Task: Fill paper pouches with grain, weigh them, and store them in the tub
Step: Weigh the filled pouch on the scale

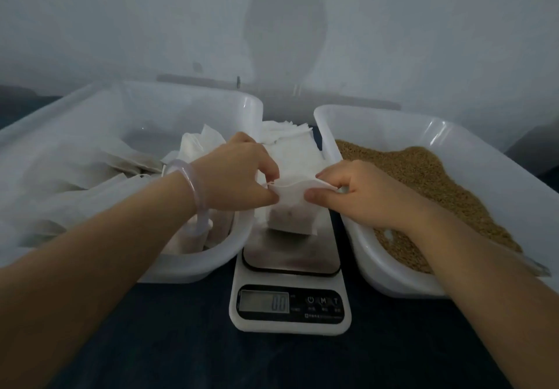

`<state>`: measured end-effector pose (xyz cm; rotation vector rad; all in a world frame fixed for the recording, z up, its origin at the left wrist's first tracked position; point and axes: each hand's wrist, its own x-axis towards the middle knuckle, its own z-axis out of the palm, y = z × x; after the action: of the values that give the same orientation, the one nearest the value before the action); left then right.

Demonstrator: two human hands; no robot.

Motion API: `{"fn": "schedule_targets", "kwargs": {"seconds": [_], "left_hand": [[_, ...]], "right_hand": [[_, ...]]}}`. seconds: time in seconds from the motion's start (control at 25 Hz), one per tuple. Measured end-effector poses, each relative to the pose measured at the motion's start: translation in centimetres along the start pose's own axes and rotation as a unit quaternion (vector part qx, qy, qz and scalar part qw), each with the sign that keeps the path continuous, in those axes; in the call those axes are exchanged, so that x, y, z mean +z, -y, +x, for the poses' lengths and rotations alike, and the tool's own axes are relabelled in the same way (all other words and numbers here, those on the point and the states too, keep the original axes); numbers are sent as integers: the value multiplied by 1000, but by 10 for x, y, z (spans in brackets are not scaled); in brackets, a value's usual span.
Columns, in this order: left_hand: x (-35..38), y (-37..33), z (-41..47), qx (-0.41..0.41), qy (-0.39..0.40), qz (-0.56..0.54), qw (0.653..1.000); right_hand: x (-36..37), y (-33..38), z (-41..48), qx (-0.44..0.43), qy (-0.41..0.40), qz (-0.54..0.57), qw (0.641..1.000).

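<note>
A white paper pouch [291, 210] hangs over the steel plate of a digital scale [290, 267], its lower part darker with grain inside. My left hand [239, 174] pinches the pouch's top left edge. My right hand [363, 192] pinches the top right edge. Whether the pouch bottom touches the plate I cannot tell. The display reads 0.0. Brown grain [429, 183] fills a clear tub [378, 267] on the right. A clear tub [193, 264] on the left holds several filled pouches [99, 183].
A stack of empty white pouches [287, 134] lies behind the scale, between the two tubs. Everything stands on a dark table [272, 358] against a pale wall. A pale bangle [193, 186] circles my left wrist.
</note>
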<state>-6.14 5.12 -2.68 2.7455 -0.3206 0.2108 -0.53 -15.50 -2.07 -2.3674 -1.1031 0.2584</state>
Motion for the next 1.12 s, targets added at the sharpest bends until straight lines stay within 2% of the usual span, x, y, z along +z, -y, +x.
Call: {"fn": "schedule_targets", "kwargs": {"seconds": [0.24, 0.36, 0.56, 0.88, 1.12], "left_hand": [[5, -3, -1, 6, -4, 19, 1000], [4, -5, -3, -1, -10, 24, 1000], [1, -13, -4, 30, -66, -12, 997], [0, -15, -4, 33, -126, -13, 991], [-2, -19, -6, 36, -129, -16, 991]], "right_hand": [[-2, 0, -2, 27, 28, -15, 999], [-2, 3, -5, 34, 7, -6, 999], [-2, 9, -7, 48, -32, 9, 998], [-2, 8, -7, 50, -35, 19, 998], [-1, 8, -7, 49, -28, 21, 998]]}}
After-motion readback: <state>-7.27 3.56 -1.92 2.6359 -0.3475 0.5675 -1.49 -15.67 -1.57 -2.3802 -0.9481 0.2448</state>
